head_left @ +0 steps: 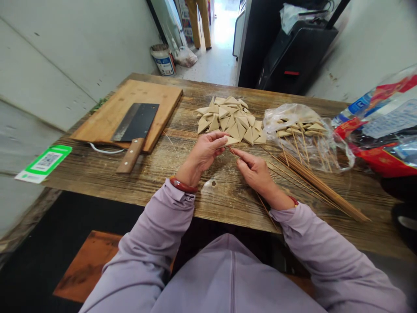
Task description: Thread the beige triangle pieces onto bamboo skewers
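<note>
My left hand pinches a tan triangular tofu piece at the near edge of a pile of the same triangles. My right hand is closed on a thin bamboo skewer that runs back under my wrist, its tip pointing toward the held triangle. Both hands hover just above the wooden table, close together. To the right lies a bundle of bare skewers and a clear plastic bag holding several skewered triangles.
A wooden cutting board with a cleaver lies at the left. A green QR card sits by the left edge. Red and blue packaging crowds the right. A white bucket and a person's legs stand beyond.
</note>
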`<move>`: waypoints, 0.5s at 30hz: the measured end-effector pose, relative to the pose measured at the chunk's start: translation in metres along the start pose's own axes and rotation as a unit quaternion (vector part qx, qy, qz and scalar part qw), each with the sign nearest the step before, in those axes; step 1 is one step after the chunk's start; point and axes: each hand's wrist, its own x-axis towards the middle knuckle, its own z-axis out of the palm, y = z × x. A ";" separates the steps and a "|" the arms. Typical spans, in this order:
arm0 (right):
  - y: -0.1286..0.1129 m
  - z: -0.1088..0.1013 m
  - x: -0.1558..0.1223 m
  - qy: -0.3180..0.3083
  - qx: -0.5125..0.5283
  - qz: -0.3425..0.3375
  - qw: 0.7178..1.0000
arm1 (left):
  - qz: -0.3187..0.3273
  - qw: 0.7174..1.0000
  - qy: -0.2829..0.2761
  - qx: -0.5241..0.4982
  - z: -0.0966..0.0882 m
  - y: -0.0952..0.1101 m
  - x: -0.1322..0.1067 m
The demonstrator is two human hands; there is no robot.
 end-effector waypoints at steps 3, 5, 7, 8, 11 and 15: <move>0.000 0.000 0.000 0.005 -0.002 -0.002 1.000 | -0.001 1.000 -0.003 0.001 0.000 0.000 0.000; 0.000 0.000 0.000 0.006 -0.005 0.001 1.000 | 0.000 1.000 -0.005 0.004 0.001 0.000 -0.001; 0.000 0.000 0.000 0.007 -0.004 0.003 1.000 | 0.003 1.000 -0.005 0.009 0.002 0.000 -0.001; 0.000 0.001 0.000 0.008 -0.002 0.005 1.000 | 0.005 1.000 -0.005 0.011 0.002 0.001 -0.002; 0.000 0.001 0.000 0.017 0.005 0.007 1.000 | 0.015 1.000 -0.005 0.020 0.004 0.001 -0.003; -0.002 0.001 0.000 0.030 -0.009 0.026 0.999 | 0.027 0.999 -0.007 0.032 0.005 0.001 -0.005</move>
